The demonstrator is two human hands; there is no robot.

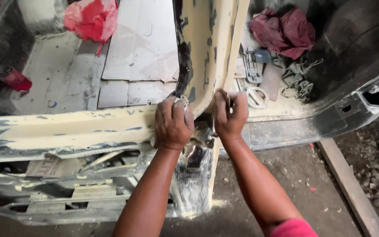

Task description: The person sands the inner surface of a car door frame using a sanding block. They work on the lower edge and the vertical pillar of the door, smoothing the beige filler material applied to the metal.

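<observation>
The biggest thing in the view is a car body [80,131] coated in pale yellow filler, with dark patches where the coating is rubbed through; its sill runs across the left half of the picture and its door pillar [209,48] rises from the middle toward the top. Behind the sill the cabin floor is covered with grey cardboard sheets [143,48], and a crumpled red cloth [92,18] lies at their far end. On the right side of the pillar another part of the floor holds a dark red rag [284,30], some grey metal fittings [299,79] and a small round ribbed part [256,97]. Below the body is a dusty concrete floor [294,175], and a wooden plank [347,184] lies on it along the right edge. Both hands work at the corner where the pillar meets the sill. The left hand [173,123] is closed into a fist and pressed on the yellow surface just left of the pillar base; a bit of pale sheet [181,101], maybe sanding paper, shows above its knuckles, so it seems to grasp this piece, though most of it is hidden. The right hand [231,115] is also clenched, with its fingers curled against the right edge of the pillar base; whether it holds something inside I cannot tell. The two hands are near each other, with only the foot of the pillar between them.
</observation>
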